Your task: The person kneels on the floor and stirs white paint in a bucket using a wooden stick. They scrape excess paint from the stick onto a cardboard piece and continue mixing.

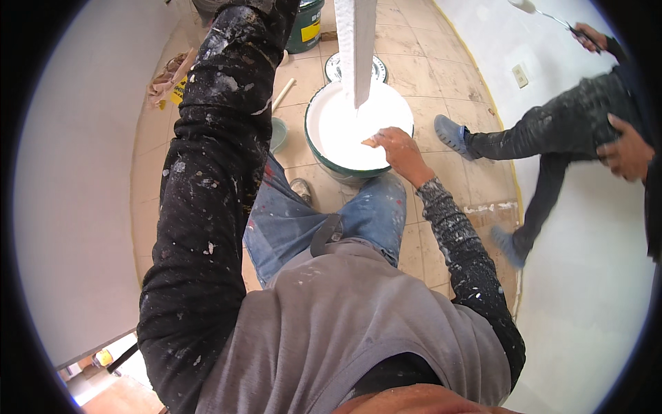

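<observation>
A wide bucket [312, 141] with a dark green rim stands between my feet, full of bright white paint [338, 131]. Over its near right edge is my right hand [402, 153], fingers closed around a small tan piece [369, 142] whose kind I cannot make out. A long white board [356, 48] comes down from the top edge, its lower end over the paint; whether it touches the paint I cannot tell. My left arm [214, 138], in a paint-spattered black sleeve, stretches up past the top edge, so that hand is out of sight.
Beyond the bucket lies a round lid [378, 69], with a green pail [305, 31] farther back. A pale stick [283, 95] and a small greenish container [278, 134] are to the left. On the right, another person [552, 124] stands by the white wall, holding a roller [545, 14].
</observation>
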`<state>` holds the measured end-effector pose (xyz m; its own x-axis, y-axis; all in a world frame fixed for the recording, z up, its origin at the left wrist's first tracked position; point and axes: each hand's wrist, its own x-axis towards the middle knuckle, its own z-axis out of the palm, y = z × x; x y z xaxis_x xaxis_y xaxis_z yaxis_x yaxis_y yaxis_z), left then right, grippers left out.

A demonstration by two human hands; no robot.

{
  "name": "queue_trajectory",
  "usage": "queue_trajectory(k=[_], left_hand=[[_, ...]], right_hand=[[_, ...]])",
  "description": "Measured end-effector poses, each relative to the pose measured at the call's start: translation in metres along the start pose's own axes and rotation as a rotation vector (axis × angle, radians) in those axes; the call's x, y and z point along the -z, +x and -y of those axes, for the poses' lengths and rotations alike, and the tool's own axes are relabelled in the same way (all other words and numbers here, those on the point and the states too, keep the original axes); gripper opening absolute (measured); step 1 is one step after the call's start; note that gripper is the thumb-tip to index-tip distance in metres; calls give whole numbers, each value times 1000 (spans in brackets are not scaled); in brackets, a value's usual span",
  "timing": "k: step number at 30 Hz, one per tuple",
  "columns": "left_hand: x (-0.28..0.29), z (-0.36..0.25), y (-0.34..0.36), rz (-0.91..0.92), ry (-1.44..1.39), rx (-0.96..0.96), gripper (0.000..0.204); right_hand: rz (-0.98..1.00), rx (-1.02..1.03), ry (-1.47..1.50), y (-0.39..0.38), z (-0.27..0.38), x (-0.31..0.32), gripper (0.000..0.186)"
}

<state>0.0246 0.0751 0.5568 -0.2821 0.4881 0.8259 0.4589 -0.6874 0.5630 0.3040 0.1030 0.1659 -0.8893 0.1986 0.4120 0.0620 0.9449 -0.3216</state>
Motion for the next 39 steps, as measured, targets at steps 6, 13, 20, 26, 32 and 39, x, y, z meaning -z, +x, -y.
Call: queue_trajectory(k=[6, 13, 20, 26, 32, 39], left_hand=[[-4, 5, -11, -16, 8, 38, 59], [0, 2, -15, -35, -19, 181, 57], [0, 20, -22, 10, -32, 311, 54], [0, 23, -28, 113, -94, 281, 49], [15, 32, -42, 2, -52, 230, 46], [9, 42, -45, 11, -246, 217, 54]], right_hand=[[50, 46, -10, -70, -9, -6, 27], [-234, -34, 261, -5, 10, 51, 28], [-13, -736, 1117, 93, 43, 142, 32], [390, -962, 1280, 62, 0, 56, 30], [546, -999, 1067, 102, 28, 114, 28], [376, -890, 1080, 94, 27, 85, 42]])
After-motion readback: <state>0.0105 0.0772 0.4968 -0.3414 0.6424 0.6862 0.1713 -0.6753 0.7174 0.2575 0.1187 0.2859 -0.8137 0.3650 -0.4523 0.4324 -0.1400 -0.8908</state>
